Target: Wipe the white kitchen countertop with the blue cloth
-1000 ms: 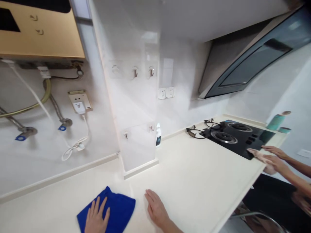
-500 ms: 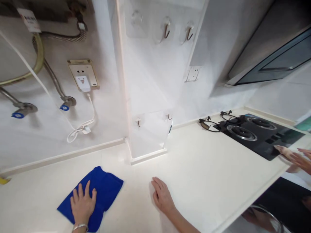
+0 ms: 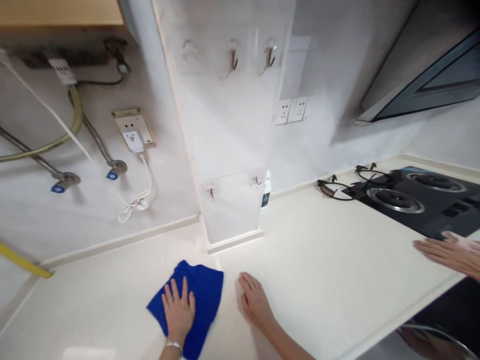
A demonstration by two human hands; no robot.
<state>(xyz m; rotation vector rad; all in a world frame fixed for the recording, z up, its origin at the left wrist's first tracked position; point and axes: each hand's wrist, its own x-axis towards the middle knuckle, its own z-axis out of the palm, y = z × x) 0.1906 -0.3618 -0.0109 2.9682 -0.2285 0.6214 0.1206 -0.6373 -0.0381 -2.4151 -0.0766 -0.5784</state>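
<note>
Kitchen corner, pale cream counter (image 3: 318, 270) running along white tiled walls. Landmark: the square white pillar (image 3: 228, 150) standing on the counter at mid-view.

Beside the pillar's right foot: a small spray bottle (image 3: 266, 190). Further right of the pillar: two loose black burner rings (image 3: 337, 189), then a black glass hob (image 3: 420, 200). On the pillar's face: metal hooks (image 3: 234, 57). On the wall right of the pillar: a double socket (image 3: 291, 111). On the wall left of the pillar: a socket with white plug and coiled cord (image 3: 137, 200), and hoses with blue-tagged valves (image 3: 112, 172).

Another person's hands (image 3: 448, 252) lie flat at the counter's edge, near the hob, well apart from the pillar.

In front of the pillar's base: blue cloth (image 3: 195, 300), spread flat on the counter. Left hand (image 3: 179, 312), fingers extended and spread, presses down on the cloth, gripping nothing. Right hand (image 3: 257, 302), fingers extended and together, rests palm-down on bare counter just right of the cloth, holding nothing.
</note>
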